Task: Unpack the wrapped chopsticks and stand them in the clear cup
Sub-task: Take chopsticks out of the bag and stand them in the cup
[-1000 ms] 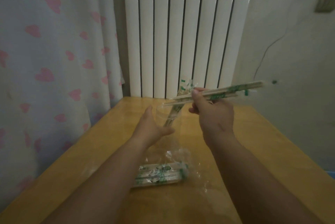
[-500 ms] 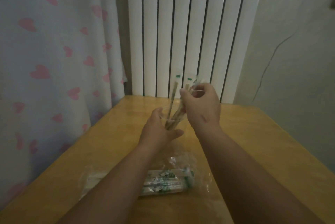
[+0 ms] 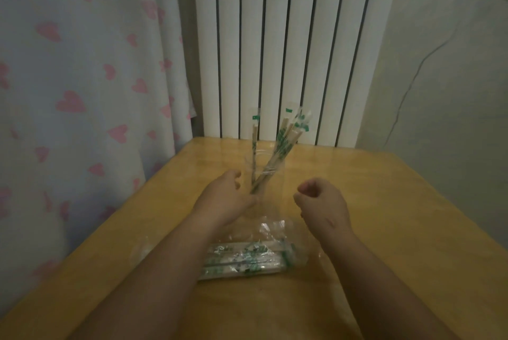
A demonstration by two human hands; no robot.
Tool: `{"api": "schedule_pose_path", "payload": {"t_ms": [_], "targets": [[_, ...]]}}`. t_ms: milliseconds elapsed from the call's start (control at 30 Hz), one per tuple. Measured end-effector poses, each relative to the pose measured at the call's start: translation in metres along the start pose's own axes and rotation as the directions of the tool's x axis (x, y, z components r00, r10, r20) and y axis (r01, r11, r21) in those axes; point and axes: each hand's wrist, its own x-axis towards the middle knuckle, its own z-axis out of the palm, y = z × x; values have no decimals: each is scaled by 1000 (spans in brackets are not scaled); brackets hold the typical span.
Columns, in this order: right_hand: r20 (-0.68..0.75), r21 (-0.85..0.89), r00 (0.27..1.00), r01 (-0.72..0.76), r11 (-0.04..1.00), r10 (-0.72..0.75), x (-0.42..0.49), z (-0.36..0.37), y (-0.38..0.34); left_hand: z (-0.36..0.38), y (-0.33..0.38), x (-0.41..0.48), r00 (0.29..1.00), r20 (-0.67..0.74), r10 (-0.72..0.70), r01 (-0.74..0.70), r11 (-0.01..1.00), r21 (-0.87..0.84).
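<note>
One clear cup [image 3: 264, 174] on the desk [image 3: 384, 216], toward the far edge, centre. In it: wrapped chopsticks [image 3: 277, 152] standing tilted, green print on the sleeves. One sleeve leans left, nearly upright; a cluster of about three leans right, tops fanned above the rim. Exact count in the cluster not certain, blur.

One clear plastic bag [image 3: 275, 232] lying flat near the middle of the desk, just on the near side of the cup. Inside it: a bundle of wrapped chopsticks [image 3: 247, 257] lying lengthwise, left to right. Number in the bundle cannot be told.

Two bare hands. Left hand [image 3: 222, 199]: grip wrapped round the left side of the cup near its base, fingers curled, thumb against the wall. Right hand [image 3: 320, 202]: beside the cup on its right, apart from it, fingers curled in loosely, nothing in the grip.

Against half a second ago: right hand was up at the chopstick tops, pinching them above the cup; now it has let go and dropped back to the right of the cup. The chopsticks it held stand in the cup unaided. Left hand unchanged on the cup. A second ago the right hand held a pair level in the air.

Behind the far edge: white radiator [image 3: 288, 45]. Left: curtain with pink hearts [image 3: 82, 64].
</note>
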Motion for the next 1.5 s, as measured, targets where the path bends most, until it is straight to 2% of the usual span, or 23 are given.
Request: {"api": "schedule_pose_path", "payload": {"t_ms": [67, 133, 233, 367, 467, 600, 733, 867, 1100, 1200, 1300, 1500], "targets": [[-2, -40, 998, -67, 997, 67, -4, -7, 14, -8, -9, -10, 1000, 4, -3, 3, 1000, 0], [24, -4, 989, -144, 990, 144, -9, -14, 21, -12, -19, -19, 1000, 13, -14, 13, 999, 39], [175, 74, 955, -254, 964, 238, -18, -17, 20, -13, -29, -29, 992, 109, -56, 42, 992, 119], [318, 49, 914, -280, 959, 251, -28, -13, 16, -14, -37, -35, 977, 202, -71, 39, 986, 161], [366, 17, 892, -292, 956, 266, -30, -8, 15, -13, -38, -38, 975, 215, -63, 22, 983, 184], [382, -106, 918, -72, 992, 107, -35, -7, 23, -7, -40, -43, 987, 160, 2, -29, 985, 169], [407, -225, 914, 116, 968, -15, -40, -7, 19, -3, -40, -46, 987, 138, 80, -116, 955, 272], [456, -308, 889, 205, 929, -45, -43, -7, 15, 2, -39, -52, 976, 142, 164, -202, 927, 315], [470, -373, 879, 277, 886, -77, -41, -15, 15, -3, -43, -53, 960, 89, 267, -280, 939, 199], [525, -392, 845, 348, 852, -103, -42, -16, 15, -1, -43, -53, 950, 81, 301, -312, 924, 220], [587, -407, 807, 369, 836, -70, -44, -13, 15, 1, -43, -52, 948, 94, 305, -319, 917, 241], [620, -519, 779, 499, 694, -96, -37, -3, 11, 1, -44, -52, 948, 92, 303, -317, 913, 257]]}}
